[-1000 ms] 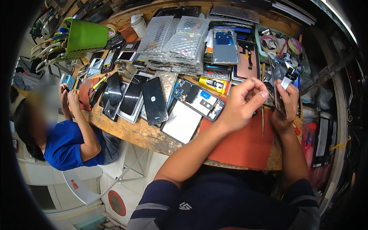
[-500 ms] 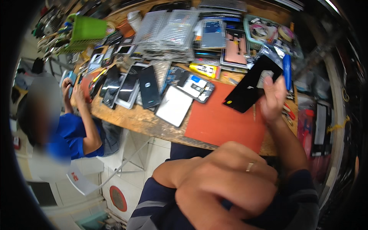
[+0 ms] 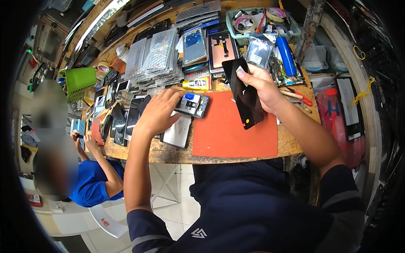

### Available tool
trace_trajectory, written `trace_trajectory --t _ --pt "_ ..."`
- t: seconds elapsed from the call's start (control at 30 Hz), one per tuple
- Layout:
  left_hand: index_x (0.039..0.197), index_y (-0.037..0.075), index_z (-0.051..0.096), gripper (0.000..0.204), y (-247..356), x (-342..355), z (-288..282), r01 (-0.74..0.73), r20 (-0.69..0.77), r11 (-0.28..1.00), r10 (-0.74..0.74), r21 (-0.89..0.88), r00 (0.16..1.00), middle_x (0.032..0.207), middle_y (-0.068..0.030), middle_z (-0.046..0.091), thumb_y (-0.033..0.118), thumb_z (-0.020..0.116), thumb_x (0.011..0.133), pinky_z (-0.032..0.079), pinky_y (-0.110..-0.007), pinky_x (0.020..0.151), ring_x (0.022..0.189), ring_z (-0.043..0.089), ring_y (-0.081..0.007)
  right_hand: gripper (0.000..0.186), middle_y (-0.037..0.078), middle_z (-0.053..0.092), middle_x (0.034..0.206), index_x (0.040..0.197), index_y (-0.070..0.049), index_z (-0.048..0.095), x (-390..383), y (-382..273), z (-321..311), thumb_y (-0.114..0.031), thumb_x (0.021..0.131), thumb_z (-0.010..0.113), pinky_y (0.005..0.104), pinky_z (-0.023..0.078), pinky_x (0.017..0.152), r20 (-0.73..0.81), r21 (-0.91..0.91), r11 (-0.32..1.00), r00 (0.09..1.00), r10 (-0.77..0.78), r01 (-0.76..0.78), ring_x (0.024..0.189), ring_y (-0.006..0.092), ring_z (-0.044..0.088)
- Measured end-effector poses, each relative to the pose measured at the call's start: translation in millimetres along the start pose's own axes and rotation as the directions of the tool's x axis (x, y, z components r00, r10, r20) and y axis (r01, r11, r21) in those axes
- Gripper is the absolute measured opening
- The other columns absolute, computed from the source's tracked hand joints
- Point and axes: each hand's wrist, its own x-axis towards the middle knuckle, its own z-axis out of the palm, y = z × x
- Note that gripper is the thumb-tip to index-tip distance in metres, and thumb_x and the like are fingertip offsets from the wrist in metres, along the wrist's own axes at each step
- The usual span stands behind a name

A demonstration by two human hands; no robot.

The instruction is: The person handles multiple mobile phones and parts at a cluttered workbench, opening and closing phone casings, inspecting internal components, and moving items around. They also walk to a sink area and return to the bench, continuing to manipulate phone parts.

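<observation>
My right hand (image 3: 262, 89) grips a black phone screen panel (image 3: 244, 103) by its right edge, thumb on a pale patch on its face, above the orange-red mat (image 3: 219, 135). My left hand (image 3: 158, 113) reaches over the phones to the left, fingers spread; whether it touches one is not clear. Just right of its fingertips lies an opened phone (image 3: 193, 103) with inner parts showing. A white-faced phone-sized panel (image 3: 178, 130) is partly below that hand. Left of the hand, a dark phone (image 3: 144, 103) is mostly covered by it.
Stacked bubble-wrapped packs (image 3: 158, 52) stand at the back, near a yellow tube box (image 3: 197, 83). A blue cylinder (image 3: 286, 56) and a basket of tape rolls (image 3: 263, 23) are back right. Red-handled pliers (image 3: 296, 96) lie right. A person in blue (image 3: 97, 181) works at left.
My left hand, earlier a closed fist close to the camera, has reached out over the phones and opened. The panel in my right hand has swung more upright. The view has shifted.
</observation>
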Motion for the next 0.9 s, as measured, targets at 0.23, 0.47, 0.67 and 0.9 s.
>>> trace_trajectory --t 0.23,0.47,0.67,0.9 --pt "0.142 0.012 0.047 0.083 -11.9 37.7 10.0 -0.071 0.242 0.997 0.065 0.018 0.968 0.134 -0.0126 0.051 0.004 0.083 0.068 0.041 -0.044 0.111 0.129 0.049 -0.0359 0.021 -0.001 0.067 0.09 0.104 -0.004 0.067 -3.1 0.7 -0.4 -0.025 0.101 0.066 0.0233 0.05 0.07 -0.015 -0.161 0.98 0.994 0.112 -0.113 0.079 0.0049 0.06" --pt "0.135 0.013 0.056 0.08 25.0 21.7 -30.4 -0.129 0.152 0.992 0.129 -0.007 0.98 0.119 -0.0142 0.056 0.01 0.087 0.062 0.045 -0.044 0.102 0.117 0.053 -0.0364 0.025 -0.002 0.065 0.077 0.086 -0.005 0.069 4.0 -4.7 -20.9 -0.027 0.096 0.071 0.0232 0.043 0.066 0.266 -0.226 0.972 0.956 0.122 -0.061 0.07 0.0051 0.056" --pt "0.141 0.015 0.056 0.084 129.6 2.4 -5.2 -0.334 0.109 0.905 0.372 -0.263 0.922 0.107 -0.0104 0.053 0.026 0.089 0.065 0.046 -0.042 0.092 0.107 0.054 -0.0308 0.024 -0.002 0.063 0.075 0.083 -0.007 0.069 -5.2 -32.2 -20.3 -0.027 0.096 0.071 0.0245 0.039 0.065 0.266 -0.228 0.973 0.959 0.097 -0.035 0.068 0.0051 0.052" --pt "0.141 0.016 0.058 0.074 123.8 -6.7 30.5 -0.159 0.032 0.932 0.179 -0.327 0.983 0.128 -0.0123 0.056 0.024 0.085 0.072 0.041 -0.045 0.103 0.121 0.052 -0.0339 0.028 0.0 0.071 0.088 0.096 -0.003 0.072 0.5 -11.6 -14.2 -0.03 0.1 0.068 0.0249 0.049 0.076 0.017 -0.27 0.943 0.978 0.207 -0.195 0.081 0.0055 0.062"
